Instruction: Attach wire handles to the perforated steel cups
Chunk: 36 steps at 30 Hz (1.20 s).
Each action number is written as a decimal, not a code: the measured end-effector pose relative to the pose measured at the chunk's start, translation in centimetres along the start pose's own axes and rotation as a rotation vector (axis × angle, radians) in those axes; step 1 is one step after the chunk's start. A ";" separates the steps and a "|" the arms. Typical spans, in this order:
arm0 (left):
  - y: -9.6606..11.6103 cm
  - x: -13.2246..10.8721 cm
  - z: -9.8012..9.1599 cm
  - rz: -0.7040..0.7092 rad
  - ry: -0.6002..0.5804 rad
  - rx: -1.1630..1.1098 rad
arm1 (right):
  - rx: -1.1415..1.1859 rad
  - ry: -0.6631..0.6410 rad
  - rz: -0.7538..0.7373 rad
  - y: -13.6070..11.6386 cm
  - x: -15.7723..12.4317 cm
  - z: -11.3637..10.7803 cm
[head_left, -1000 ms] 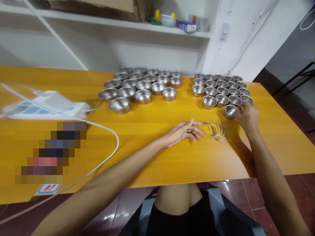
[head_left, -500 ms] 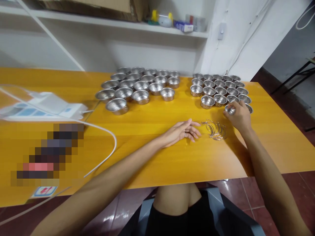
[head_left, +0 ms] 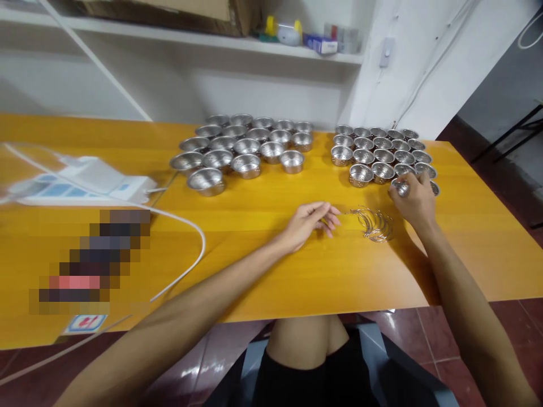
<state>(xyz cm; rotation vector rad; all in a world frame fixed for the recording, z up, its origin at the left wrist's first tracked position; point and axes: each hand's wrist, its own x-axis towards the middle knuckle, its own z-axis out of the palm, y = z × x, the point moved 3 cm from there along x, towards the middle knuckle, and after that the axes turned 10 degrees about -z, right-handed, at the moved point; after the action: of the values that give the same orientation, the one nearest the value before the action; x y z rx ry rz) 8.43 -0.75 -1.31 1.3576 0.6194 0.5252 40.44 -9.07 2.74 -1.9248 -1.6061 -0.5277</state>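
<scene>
My right hand (head_left: 416, 200) is closed around the rim of a small perforated steel cup (head_left: 400, 187) at the front of the right-hand group of cups (head_left: 360, 176). Its fingertips partly cover that cup. My left hand (head_left: 311, 223) hovers low over the table, thumb and fingers drawn together in a pinch at the left end of a loose pile of thin curved metal wires (head_left: 375, 225). A fine wire end seems to stick out from its fingertips, though blur makes it faint. The pile lies between both hands.
Another group of steel cups (head_left: 206, 181) stands in rows at the back left. A white power strip (head_left: 85, 183) and its cable (head_left: 199, 226) lie on the left of the orange table (head_left: 271, 288), near a pixelated patch. Behind runs a shelf (head_left: 203, 39) holding a cardboard box.
My left hand has drawn slightly left from the wire pile, and its spread fingers have come together. My right hand stays on the same cup. The whole view has shifted slightly.
</scene>
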 end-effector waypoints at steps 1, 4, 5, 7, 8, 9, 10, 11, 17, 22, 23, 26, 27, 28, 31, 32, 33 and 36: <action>0.5 0.3 -1.3 0.087 0.148 0.158 | 0.010 0.028 -0.033 -0.5 0.0 -0.3; 2.7 0.6 -6.2 0.341 0.622 0.780 | 0.131 -0.012 -0.219 -2.8 -0.2 -0.6; 3.4 0.5 -7.9 0.373 0.778 0.898 | 0.175 -0.069 -0.289 -3.6 -0.4 -0.5; 4.4 0.2 -10.9 0.359 0.996 1.042 | 0.208 -0.196 -0.400 -5.3 -1.0 -0.2; 4.7 0.0 -12.0 0.327 1.065 1.087 | 0.196 -0.253 -0.439 -6.0 -1.4 0.0; 4.7 -0.1 -12.9 0.288 1.111 1.122 | 0.177 -0.300 -0.473 -6.7 -1.7 0.2; 4.7 -0.3 -13.6 0.248 1.139 1.153 | 0.160 -0.338 -0.506 -7.2 -2.0 0.4; 4.5 -0.3 -14.0 0.209 1.145 1.183 | 0.152 -0.370 -0.542 -7.6 -2.3 0.5; 3.6 0.3 -13.6 0.104 1.017 1.267 | 0.258 -0.463 -0.635 -7.5 -3.0 1.5; 4.1 0.1 -11.4 0.218 1.019 1.223 | 0.399 -0.423 -0.583 -6.5 -3.3 2.8; 4.1 0.1 -10.9 0.225 1.013 1.207 | 0.415 -0.419 -0.577 -6.5 -3.4 3.1; 4.0 0.2 -9.7 0.223 0.941 1.129 | 0.435 -0.411 -0.567 -6.5 -3.4 3.5; 3.9 0.3 -9.2 0.226 0.900 1.107 | 0.437 -0.409 -0.567 -6.5 -3.3 3.5; 3.7 0.4 -8.8 0.235 0.850 1.087 | 0.438 -0.411 -0.569 -6.6 -3.3 3.4; 3.2 0.5 -7.0 0.273 0.660 1.019 | 0.413 -0.419 -0.576 -6.9 -3.1 3.1; 2.9 0.4 -6.3 0.276 0.602 0.982 | 0.394 -0.419 -0.574 -7.0 -3.0 2.9; 2.6 0.4 -5.5 0.273 0.549 0.940 | 0.377 -0.416 -0.571 -7.0 -2.9 2.7; 2.0 -0.1 -3.1 0.258 0.391 0.821 | 0.346 -0.400 -0.566 -7.3 -2.7 2.1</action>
<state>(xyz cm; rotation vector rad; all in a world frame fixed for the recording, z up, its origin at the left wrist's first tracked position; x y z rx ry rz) 6.27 1.73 0.41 2.1509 1.0550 0.8014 32.68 -8.91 0.75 -1.3621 -2.3408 -0.0551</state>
